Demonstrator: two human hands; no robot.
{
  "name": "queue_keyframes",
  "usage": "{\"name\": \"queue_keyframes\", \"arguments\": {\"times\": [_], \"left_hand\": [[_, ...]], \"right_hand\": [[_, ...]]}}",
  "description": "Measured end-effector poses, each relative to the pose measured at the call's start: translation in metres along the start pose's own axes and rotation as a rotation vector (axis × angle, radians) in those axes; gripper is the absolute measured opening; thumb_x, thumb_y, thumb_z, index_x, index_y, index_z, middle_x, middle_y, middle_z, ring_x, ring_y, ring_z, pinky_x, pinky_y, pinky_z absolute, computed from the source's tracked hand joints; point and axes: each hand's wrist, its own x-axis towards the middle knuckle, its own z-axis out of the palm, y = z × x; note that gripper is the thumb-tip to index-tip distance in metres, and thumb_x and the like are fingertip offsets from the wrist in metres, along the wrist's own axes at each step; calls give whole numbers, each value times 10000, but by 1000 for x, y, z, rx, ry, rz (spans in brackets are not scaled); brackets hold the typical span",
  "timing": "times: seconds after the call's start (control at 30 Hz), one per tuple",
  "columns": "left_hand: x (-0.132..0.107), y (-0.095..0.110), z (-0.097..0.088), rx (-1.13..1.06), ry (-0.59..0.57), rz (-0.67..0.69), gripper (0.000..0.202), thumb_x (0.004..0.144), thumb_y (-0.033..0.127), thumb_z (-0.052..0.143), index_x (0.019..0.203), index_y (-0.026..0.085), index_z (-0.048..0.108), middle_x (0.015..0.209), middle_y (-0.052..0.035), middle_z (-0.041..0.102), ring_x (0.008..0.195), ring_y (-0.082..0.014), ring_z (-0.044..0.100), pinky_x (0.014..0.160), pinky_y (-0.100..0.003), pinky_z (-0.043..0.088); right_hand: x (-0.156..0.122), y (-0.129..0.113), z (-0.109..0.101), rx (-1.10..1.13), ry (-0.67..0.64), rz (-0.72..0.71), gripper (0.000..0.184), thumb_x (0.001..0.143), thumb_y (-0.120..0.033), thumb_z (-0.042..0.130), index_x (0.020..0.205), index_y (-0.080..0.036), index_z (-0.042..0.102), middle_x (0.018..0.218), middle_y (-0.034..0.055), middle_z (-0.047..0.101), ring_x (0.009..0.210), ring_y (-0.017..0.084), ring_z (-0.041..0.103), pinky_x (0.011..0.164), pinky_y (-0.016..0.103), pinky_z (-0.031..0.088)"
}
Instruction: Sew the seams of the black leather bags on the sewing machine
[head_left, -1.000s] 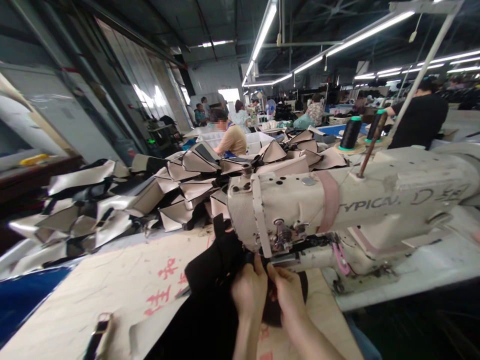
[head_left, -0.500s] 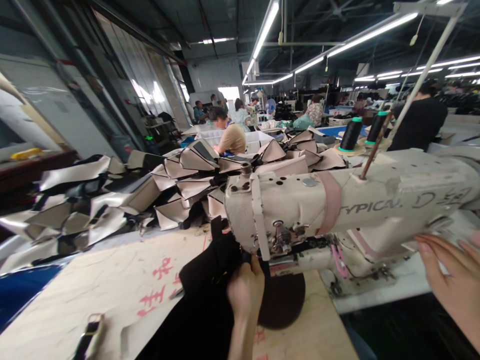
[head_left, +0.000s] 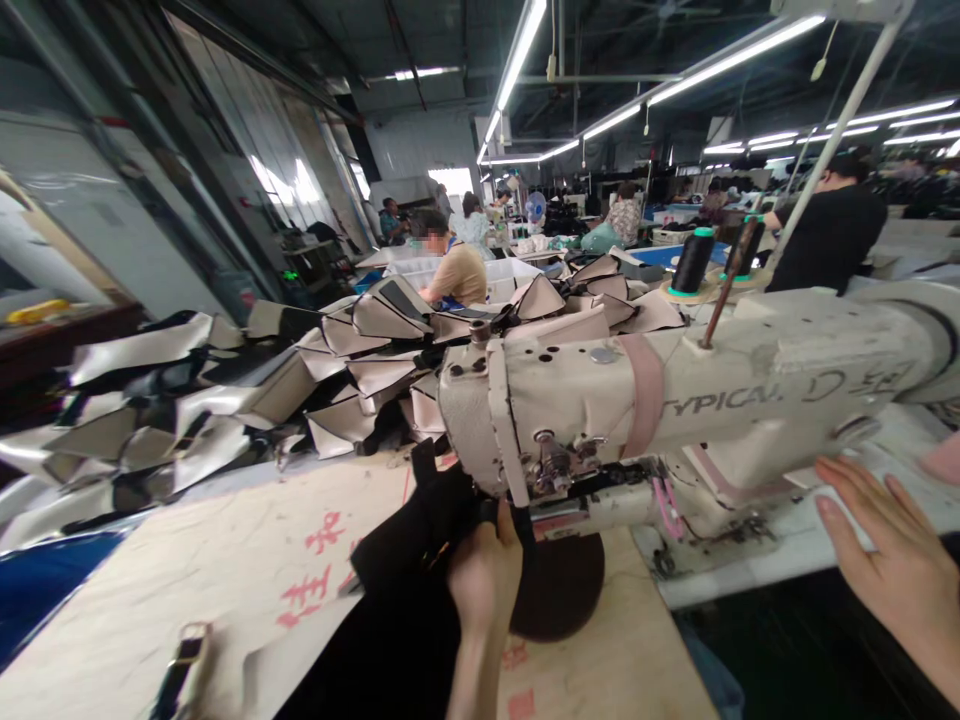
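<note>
Left hand point(head_left: 481, 580): closed on cloth point(head_left: 397, 635) at machine point(head_left: 555, 400) head
Right hand point(head_left: 896, 565): apart, spread, empty
Cloth: between table's point(head_left: 210, 545) side edges
Change: right hand off cloth; left steadies alone

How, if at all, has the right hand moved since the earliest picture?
Yes: rightward. Judged against the machine, the right hand has left the left hand's side below the machine's head, toward the right edge.
</note>
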Motion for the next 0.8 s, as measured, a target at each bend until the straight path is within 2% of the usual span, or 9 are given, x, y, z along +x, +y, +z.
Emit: {"name": "queue_keyframes", "arguments": {"times": [0.13,0.3,0.5,0.8], "left_hand": [[2,2,-3,-21,-25,-9,448,886,363,345,683,114,657,637,-133,633,611,-196,609,476,-231,337],[14,5,-7,-58,-128,-52,430,884,337,346,734,100,672,702,-146,670,655,-210,635,497,-232,356],[33,1,-5,-96,-223,-6,348,863,254,363,785,120,675,771,-132,699,734,-229,658,548,-252,370],[39,-5,0,-157,-261,19,320,850,232,371,872,126,672,851,-149,697,829,-244,651,632,-263,395]], "right_hand": [[14,-1,-8,-17,-41,-4,387,872,-320,423,1227,-183,493,1213,58,547,1124,225,503,1066,452,276],[8,-7,-2,-32,-25,33,414,875,-323,425,1248,-148,461,1234,91,526,1176,245,456,1065,450,272],[9,-7,-1,-34,-20,30,412,873,-321,429,1243,-143,464,1234,99,524,1173,255,459,1058,441,276],[4,-4,3,-27,-36,20,441,857,-327,447,1251,-128,443,1247,121,500,1189,274,435,1046,454,283]]}}
